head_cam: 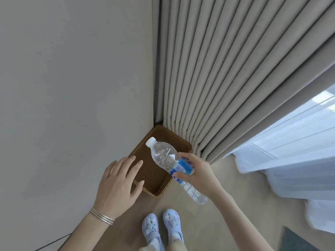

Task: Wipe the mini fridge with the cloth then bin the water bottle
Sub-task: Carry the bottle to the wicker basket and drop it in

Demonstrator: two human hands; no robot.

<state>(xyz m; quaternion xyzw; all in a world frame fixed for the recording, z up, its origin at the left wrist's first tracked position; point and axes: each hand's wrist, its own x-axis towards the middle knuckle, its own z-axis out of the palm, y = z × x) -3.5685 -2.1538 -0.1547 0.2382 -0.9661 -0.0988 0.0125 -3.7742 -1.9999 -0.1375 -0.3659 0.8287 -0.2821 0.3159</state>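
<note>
My right hand (197, 173) grips a clear plastic water bottle (164, 156) round its blue label, holding it tilted with the white cap pointing up-left. The bottle hangs above a brown woven wicker bin (178, 142) that stands on the floor in the corner. My left hand (118, 183) hovers over the bin's near-left rim with straight, spread fingers and holds nothing. Neither the mini fridge nor the cloth is in view.
A grey wall (72, 87) runs along the left. Beige pleated curtains (235, 69) hang behind the bin, with white sheer fabric (290, 160) spilling onto the floor at right. My feet in pale clogs (161, 229) stand on the beige floor. A dark cable (54, 241) lies at lower left.
</note>
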